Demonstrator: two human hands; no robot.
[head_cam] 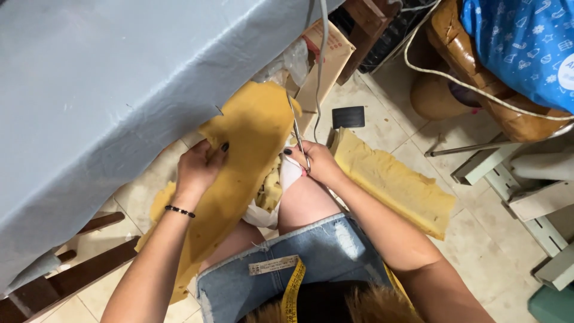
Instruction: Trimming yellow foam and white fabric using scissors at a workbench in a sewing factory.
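Observation:
My left hand (199,168) grips the edge of a mustard-yellow foam sheet (251,128) that hangs over my lap. My right hand (317,162) holds a pair of metal scissors (295,128), blades pointing up along the right edge of the foam. A bead bracelet sits on my left wrist. Foam scraps (270,188) and a white plastic bag (260,214) lie between my knees. A yellow measuring tape (293,293) hangs down over my denim shorts.
A table draped in light blue cloth (101,90) fills the left. A thick yellow foam slab (394,182) lies on the tiled floor at right. A cardboard box (326,57), a brown cushion (478,66), a white cord and metal frame pieces (526,197) crowd the right side.

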